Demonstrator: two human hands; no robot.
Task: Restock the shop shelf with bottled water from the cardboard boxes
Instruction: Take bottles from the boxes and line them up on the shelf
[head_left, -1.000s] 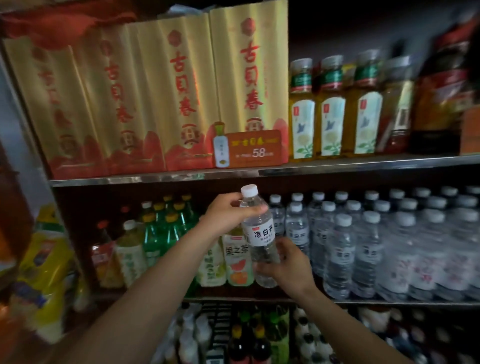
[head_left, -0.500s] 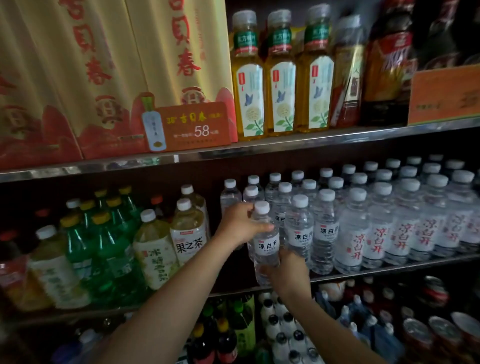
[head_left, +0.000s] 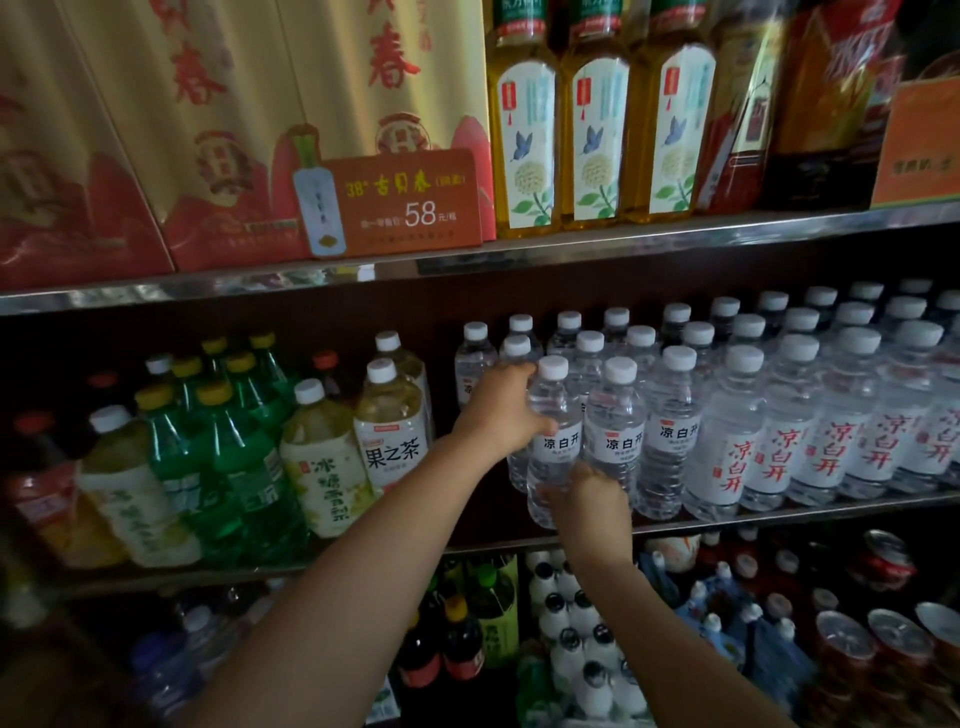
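Setting: dim shop aisle, metal-edged middle shelf (head_left: 779, 512) packed with drinks; gold and red gift boxes (head_left: 208, 130) and an orange price card (head_left: 400, 202) on the shelf above.
Far left: green soda bottles (head_left: 234, 457) with yellow caps, then pale tea bottles (head_left: 392, 431) with white caps and paper-look labels.
Gap: dark open slot between the tea and the water, just left of the bottle in hand.
Left hand (head_left: 498, 410): wrapped round the shoulder and upper label of the water bottle (head_left: 553, 441), fingers curled to its far side, thumb lying across the front.
Task bottle: upright at the front left corner of the water block, its base at the shelf lip; whether it fully rests there I cannot tell.
Right hand (head_left: 587, 499): cupped at the bottle's lower part from the front; fingers bent round it, their tips hidden behind the plastic.
Handling, as a guess: full, so moderately heavy for its size; thin ribbed clear plastic that gives under a hard squeeze; smooth label likely slick. Best held at the ribbed waist or under the base, not by the cap.
Right: rows of stocked water bottles (head_left: 737, 431), clear ribbed cylinders with white screw caps, touching side by side, labels in black then red script.
Below: dark-capped bottles and cans, blurred.
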